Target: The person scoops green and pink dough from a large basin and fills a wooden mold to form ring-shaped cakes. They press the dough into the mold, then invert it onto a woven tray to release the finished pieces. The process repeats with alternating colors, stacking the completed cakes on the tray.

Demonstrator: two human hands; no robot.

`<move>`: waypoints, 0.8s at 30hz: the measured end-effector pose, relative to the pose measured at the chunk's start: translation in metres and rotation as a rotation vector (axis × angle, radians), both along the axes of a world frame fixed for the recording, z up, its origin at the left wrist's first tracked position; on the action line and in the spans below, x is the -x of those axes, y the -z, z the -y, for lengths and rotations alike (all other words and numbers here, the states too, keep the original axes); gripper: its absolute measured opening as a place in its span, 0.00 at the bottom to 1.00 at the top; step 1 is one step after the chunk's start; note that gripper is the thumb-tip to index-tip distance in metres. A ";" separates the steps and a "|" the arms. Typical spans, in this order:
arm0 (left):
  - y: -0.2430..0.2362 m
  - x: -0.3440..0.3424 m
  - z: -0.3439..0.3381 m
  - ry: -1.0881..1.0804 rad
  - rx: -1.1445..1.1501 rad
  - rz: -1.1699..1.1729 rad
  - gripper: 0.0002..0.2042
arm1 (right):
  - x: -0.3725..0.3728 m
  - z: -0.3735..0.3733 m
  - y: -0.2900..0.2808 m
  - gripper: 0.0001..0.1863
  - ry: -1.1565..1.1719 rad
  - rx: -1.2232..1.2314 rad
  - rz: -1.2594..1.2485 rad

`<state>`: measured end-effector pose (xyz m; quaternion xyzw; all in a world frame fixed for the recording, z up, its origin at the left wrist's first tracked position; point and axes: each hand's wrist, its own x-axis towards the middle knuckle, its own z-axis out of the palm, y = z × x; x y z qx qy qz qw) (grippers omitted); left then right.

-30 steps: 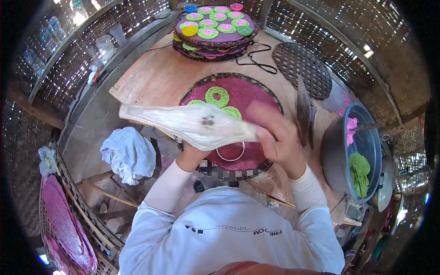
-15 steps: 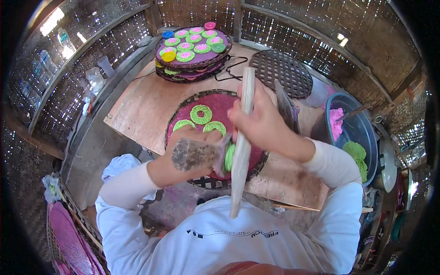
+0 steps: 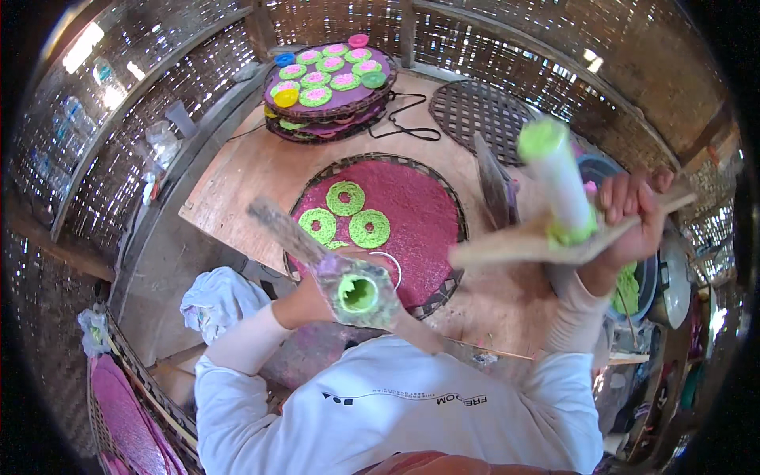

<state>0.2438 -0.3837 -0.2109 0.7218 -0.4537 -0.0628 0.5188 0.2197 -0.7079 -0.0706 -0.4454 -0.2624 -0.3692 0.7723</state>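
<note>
My left hand (image 3: 315, 294) is closed around a wooden press body (image 3: 378, 307) with a long handle, over the near edge of the round tray. Its round hole is smeared with green dough (image 3: 358, 293), and a pale ring edge (image 3: 398, 267) shows beside it. My right hand (image 3: 637, 207), raised at the right, grips a wooden plunger bar (image 3: 507, 247). A white cylinder (image 3: 560, 178) stands up from that bar, tipped with green dough and slightly blurred. On the tray's magenta sheet (image 3: 419, 210) lie green lacy dough rings (image 3: 369, 229); one is partly hidden near my left hand.
A stack of round trays (image 3: 273, 89) with green and pink pieces and small coloured cups stands at the back left. Behind lies a bare woven tray (image 3: 483, 119). A flat blade-like tool (image 3: 495, 186) stands at right, near a blue tub (image 3: 647, 289) holding green dough (image 3: 626, 291).
The plunger has come out of the press body; my right hand has carried it to the right. My left hand has turned the press, so its hole now faces up.
</note>
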 end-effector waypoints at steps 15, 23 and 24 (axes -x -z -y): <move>-0.060 -0.021 0.114 -0.190 0.745 0.546 0.10 | -0.002 -0.008 0.133 0.16 0.067 0.428 -0.855; -0.047 -0.056 0.092 -0.390 0.624 0.596 0.14 | 0.112 0.213 0.111 0.08 1.589 1.959 -1.418; -0.041 -0.059 0.094 -0.406 0.634 0.579 0.13 | 0.121 0.228 0.118 0.07 1.592 1.995 -1.401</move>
